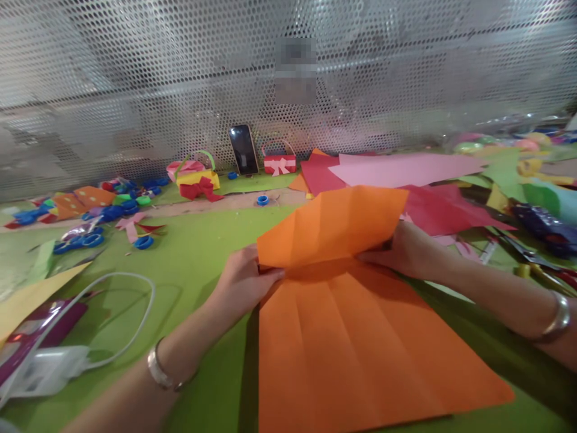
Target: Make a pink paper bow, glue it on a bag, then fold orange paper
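A large sheet of orange paper (356, 349) with several lengthwise creases spreads over the green table. Its far part is bent up and stands raised toward me, meeting the rest at a crosswise fold. My left hand (246, 279) pinches the left edge at that fold, thumb on the near side and fingers behind the paper. At the opposite edge my right hand (403, 252) grips the same sheet, its fingertips partly hidden behind the raised flap. Both wrists wear silver bangles.
Behind stands a perforated metal panel (180, 72). A phone (244, 150) leans there between small paper baskets, one of them red (279, 164). Pink paper (401, 168) and scissors (532, 252) lie right; a white charger (51, 368) with its cable lies left.
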Demonstrator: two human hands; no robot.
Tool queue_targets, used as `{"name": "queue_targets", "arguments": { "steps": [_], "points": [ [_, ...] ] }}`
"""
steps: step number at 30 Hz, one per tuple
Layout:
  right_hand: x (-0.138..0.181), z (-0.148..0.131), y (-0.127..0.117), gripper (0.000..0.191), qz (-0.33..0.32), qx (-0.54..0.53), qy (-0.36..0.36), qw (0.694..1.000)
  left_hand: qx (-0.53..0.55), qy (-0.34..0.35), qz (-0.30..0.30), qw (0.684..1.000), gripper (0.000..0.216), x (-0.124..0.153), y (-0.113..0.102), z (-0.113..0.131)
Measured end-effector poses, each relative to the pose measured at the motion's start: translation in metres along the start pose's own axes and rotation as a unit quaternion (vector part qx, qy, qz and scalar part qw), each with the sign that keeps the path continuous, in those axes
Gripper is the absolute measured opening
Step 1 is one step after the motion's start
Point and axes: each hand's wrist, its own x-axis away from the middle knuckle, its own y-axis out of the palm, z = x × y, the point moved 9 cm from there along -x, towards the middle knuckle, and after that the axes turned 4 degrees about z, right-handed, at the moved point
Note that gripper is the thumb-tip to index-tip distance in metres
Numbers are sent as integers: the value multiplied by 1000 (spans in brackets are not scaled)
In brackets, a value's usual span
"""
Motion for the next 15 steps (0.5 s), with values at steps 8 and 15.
{"name": "queue_targets", "arguments": {
  "steps": [8,15],
  "points": [
    [0,2,-13,16,-8,-23,0,1000,-102,20,35,994,17,4,-7,12],
    [3,2,-19,25,4,-28,9,1000,-246,98,34,964,21,10,-2,30]
  ]
}}
